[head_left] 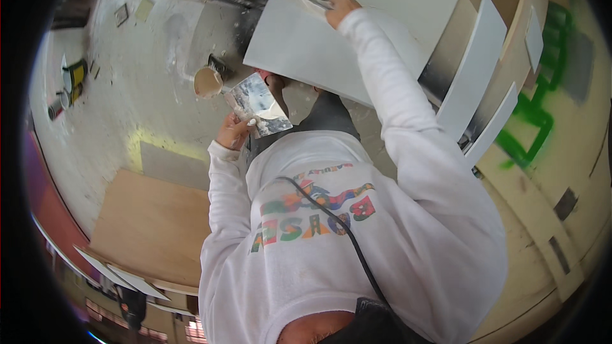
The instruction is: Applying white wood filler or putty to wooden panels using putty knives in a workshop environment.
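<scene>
My right hand (340, 10) reaches up and presses a small putty knife (315, 6) flat against a large white panel (357, 19) that leans in front of me. My left hand (233, 132) is held near my chest and grips a wide metal trowel blade (260, 106) smeared with white filler. Both arms wear long white sleeves. The right hand's fingers are closed on the knife handle, which is mostly hidden.
A wooden cabinet (503, 32) with white shelf boards (475, 67) stands on the right. A plywood sheet (153, 226) lies at lower left on the dusty floor (140, 83). A round tan container (208, 81) sits near the trowel. Cans (71, 86) stand at far left.
</scene>
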`<state>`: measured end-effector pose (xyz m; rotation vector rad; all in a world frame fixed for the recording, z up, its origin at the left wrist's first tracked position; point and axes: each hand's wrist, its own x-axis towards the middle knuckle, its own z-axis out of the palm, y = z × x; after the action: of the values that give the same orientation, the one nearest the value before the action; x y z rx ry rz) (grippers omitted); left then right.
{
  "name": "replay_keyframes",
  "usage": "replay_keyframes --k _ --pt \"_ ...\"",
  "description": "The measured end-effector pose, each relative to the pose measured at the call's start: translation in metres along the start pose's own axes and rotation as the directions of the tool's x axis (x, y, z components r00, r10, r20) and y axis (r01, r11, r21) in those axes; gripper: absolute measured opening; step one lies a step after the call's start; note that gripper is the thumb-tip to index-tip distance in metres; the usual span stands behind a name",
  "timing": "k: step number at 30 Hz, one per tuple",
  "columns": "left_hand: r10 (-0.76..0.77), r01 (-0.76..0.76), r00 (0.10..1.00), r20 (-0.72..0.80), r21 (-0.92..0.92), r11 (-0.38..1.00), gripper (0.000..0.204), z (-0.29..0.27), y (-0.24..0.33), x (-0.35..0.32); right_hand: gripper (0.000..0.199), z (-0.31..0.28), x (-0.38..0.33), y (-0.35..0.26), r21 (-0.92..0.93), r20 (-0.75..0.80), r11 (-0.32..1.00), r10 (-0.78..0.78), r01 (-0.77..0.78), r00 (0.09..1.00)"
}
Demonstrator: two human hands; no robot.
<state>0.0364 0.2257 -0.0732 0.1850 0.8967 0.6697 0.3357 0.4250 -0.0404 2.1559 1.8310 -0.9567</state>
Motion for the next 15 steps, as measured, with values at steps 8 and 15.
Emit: replay_keyframes --k 8,15 --pt "-0.148 0.138 0.988 0.033 0.207 0.969 0.033 0.018 0.028 0.017 0.034 0.040 -0.096 0.188 0.007 -0.672 0.999 -0.021 0.035 0.740" --pt "-0.257 0.197 0.959 0.122 0.370 0.908 0.035 0.044 0.052 0.035 0.037 0.097 -0.110 0.201 -0.119 -0.490 0.950 0.198 -0.290 0.849"
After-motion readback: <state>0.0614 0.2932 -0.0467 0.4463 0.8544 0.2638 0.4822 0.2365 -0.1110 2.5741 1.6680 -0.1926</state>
